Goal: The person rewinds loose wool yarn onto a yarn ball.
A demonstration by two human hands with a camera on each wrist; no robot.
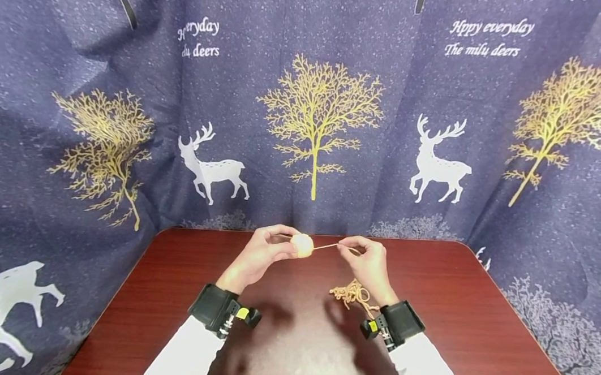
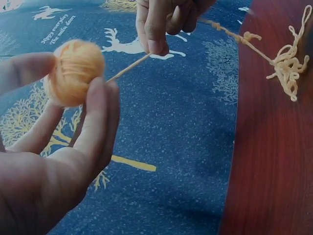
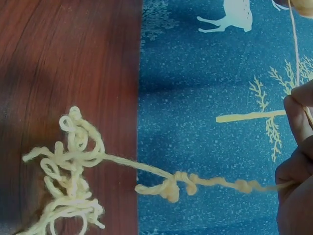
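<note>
My left hand (image 1: 258, 256) holds a small orange-yellow ball of yarn (image 2: 76, 72) between thumb and fingertips, raised over the far part of the table. A taut strand (image 1: 326, 246) runs from the ball to my right hand (image 1: 370, 265), whose thumb and forefinger pinch it. From the right hand a kinked, knotted length of yarn (image 3: 215, 181) leads down to a loose tangle of yarn (image 1: 351, 294) on the table. In the right wrist view the tangle lies in loops on the wood, and the right hand shows only partly at the edge.
The reddish-brown wooden table (image 1: 173, 283) ends just beyond the hands. Behind it hangs a dark blue curtain (image 1: 334, 121) printed with white deer and yellow trees. Each wrist wears a black strap with a small camera (image 1: 248, 315).
</note>
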